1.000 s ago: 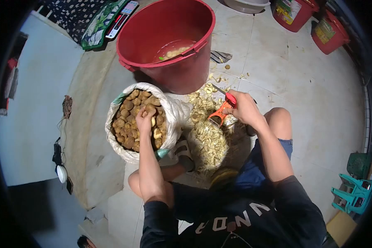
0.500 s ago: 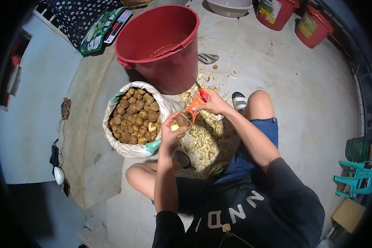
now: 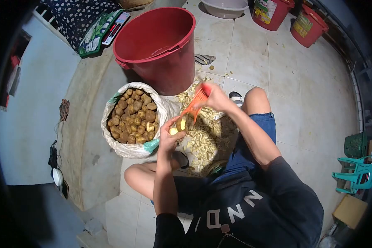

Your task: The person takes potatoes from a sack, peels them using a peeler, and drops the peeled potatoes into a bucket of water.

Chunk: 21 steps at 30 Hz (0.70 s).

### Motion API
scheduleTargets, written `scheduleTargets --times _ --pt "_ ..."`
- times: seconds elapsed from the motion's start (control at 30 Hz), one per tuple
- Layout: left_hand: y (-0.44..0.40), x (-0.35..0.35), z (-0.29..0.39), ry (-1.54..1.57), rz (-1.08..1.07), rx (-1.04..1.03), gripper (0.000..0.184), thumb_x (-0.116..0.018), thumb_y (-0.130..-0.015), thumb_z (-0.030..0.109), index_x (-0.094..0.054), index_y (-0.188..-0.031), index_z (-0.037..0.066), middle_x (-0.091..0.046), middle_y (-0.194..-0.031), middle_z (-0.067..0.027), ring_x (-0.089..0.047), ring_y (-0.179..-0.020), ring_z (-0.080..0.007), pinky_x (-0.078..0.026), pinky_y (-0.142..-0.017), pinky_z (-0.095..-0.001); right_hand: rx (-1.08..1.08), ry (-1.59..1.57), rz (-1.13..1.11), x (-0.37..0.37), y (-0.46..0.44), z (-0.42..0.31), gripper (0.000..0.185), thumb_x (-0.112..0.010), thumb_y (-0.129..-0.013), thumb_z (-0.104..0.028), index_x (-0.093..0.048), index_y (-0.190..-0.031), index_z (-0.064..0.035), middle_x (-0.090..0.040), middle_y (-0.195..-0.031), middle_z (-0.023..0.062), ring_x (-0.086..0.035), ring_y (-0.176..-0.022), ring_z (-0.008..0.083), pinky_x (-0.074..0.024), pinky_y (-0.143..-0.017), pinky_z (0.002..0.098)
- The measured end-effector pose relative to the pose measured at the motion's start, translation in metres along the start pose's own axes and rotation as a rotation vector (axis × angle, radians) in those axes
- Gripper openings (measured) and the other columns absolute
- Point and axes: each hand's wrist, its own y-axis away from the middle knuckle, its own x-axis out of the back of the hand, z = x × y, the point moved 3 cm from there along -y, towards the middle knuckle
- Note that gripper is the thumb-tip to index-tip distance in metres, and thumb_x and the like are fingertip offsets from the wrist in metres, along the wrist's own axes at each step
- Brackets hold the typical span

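A: Which step is in hand?

B: Peeling, by all appearances. The left hand (image 3: 168, 138) of a seated person has its fingers gripping a rounded brown potato (image 3: 183, 124), yellow flesh bared in patches, above a heap of pale, curled peelings (image 3: 204, 142) on the white tiled floor (image 3: 293, 91).

A: And the right hand (image 3: 219, 100)?

B: Fingers closed around an orange-and-red plastic peeler (image 3: 196, 101), its working end at the potato — blur hides whether the blade touches.

A: How far along?

B: Partway, I'd judge: bare flesh and brown skin share that 1 potato. Many more, mostly unpeeled, fill the white woven sack with green trim (image 3: 168, 108) near the left hand. A large red plastic bucket (image 3: 169, 74) stands just behind it.

A: What does the next move call for?

B: Probably a firm left grip and a slight roll, bringing remaining skin under the blade — with the left fingertips kept clear of its path.
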Motion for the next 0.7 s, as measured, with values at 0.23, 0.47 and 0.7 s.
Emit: scheduleTargets --times 0.23,0.47,0.7 --pt "-0.005 -0.012 -0.003 0.048 -0.019 -0.038 0.066 -0.074 -0.071 0.002 -0.047 -0.131 -0.002 -0.063 -0.103 -0.0082 -0.066 -0.079 -0.0165 -0.047 -0.054 -0.0204 -0.192 -0.283 0.107 0.011 -0.005 0.025 0.049 -0.092 -0.062 -0.018 -0.060 -0.095 -0.0028 -0.053 -0.076 -0.0046 -0.046 -0.074 0.0072 -0.0420 -0.067 0.0261" --pt "-0.006 -0.015 -0.009 0.144 0.005 -0.043 0.070 -0.077 -0.072 0.010 -0.044 -0.133 -0.002 -0.063 -0.105 -0.0071 -0.062 -0.079 -0.0132 -0.046 -0.058 -0.0221 -0.211 -0.080 0.090 0.013 -0.004 0.023 0.043 -0.091 -0.063 -0.014 -0.058 -0.090 -0.0043 -0.053 -0.075 -0.0044 -0.047 -0.073 0.0054 -0.0417 -0.066 0.0242" --pt "-0.002 -0.017 -0.007 0.233 -0.021 -0.076 0.066 -0.079 -0.075 0.014 -0.046 -0.129 -0.002 -0.063 -0.107 -0.0078 -0.060 -0.083 -0.0113 -0.043 -0.062 -0.0192 -0.152 0.169 0.148 0.017 -0.007 0.042 0.051 -0.091 -0.057 -0.018 -0.057 -0.091 -0.0002 -0.063 -0.075 0.0069 -0.053 -0.068 0.0166 -0.0463 -0.067 0.0331"
